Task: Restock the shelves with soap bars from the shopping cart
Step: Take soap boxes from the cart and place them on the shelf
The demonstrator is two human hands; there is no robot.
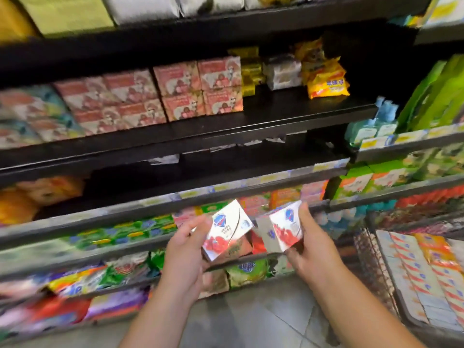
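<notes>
Blurring hides most labels — left hand [184,257] grips one soap box [226,231], right hand [310,252] another [285,228]; shopping cart [391,285] cut off right, black shelf [288,114] open.

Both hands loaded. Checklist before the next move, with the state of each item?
1. Left hand grips a soap box: ok.
2. Right hand grips the second soap box: ok.
3. The two boxes are apart, not knocking together: ok, a narrow gap shows between them.
4. Room to place: the dark shelf above the hands shows a bare stretch: ok.
5. The right slot for this soap brand: cannot tell, the shelf labels and nearby packs are blurred.
6. Stock left in the shopping cart: ok, rows of soap packs lie in it.
</notes>
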